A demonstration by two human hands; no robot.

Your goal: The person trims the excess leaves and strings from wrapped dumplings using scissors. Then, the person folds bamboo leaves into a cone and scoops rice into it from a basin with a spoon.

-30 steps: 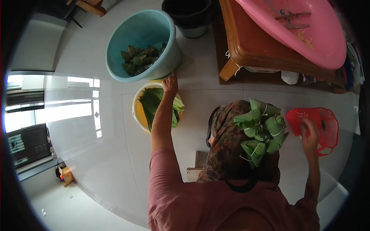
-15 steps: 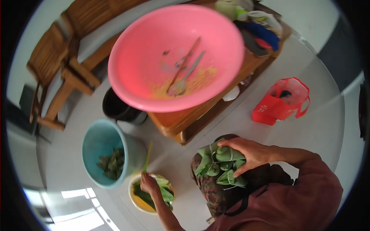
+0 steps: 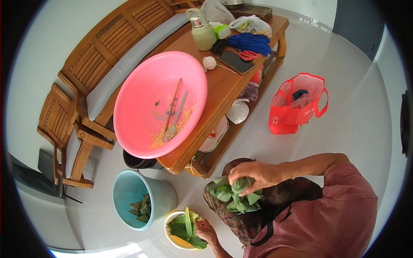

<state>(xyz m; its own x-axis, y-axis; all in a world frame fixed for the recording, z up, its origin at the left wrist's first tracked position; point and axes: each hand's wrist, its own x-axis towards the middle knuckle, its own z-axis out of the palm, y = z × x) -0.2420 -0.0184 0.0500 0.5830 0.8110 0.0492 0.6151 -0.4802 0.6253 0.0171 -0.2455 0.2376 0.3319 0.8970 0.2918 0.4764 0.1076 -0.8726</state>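
Several green leaf-wrapped bundles (image 3: 244,204), tied with string, rest on the patterned trouser leg. My right hand (image 3: 254,175) is over them, its fingers wrapped round one bundle (image 3: 242,185). Beside the yellow-and-white basket (image 3: 173,240), my left hand (image 3: 206,231) has its fingers slightly apart near the leaves. Long green leaves (image 3: 184,227) fill the basket, and a pale leaf strip lies across them. The light blue bucket (image 3: 164,200) stands just behind the basket with darker wrapped bundles (image 3: 142,208) inside.
A wooden table (image 3: 223,92) bears a large pink basin (image 3: 146,92) holding a stick, a spoon and yellow grains, plus a phone (image 3: 236,61), red scissors (image 3: 248,55) and a flask (image 3: 203,34). A red bag (image 3: 285,120) stands right of it; a black bucket (image 3: 137,161) is under its corner.
The view has swung right and up. My left hand has lowered the leaf strip, which now lies on the basket. My right hand has come from beside the red bag to the bundles and grasped one.
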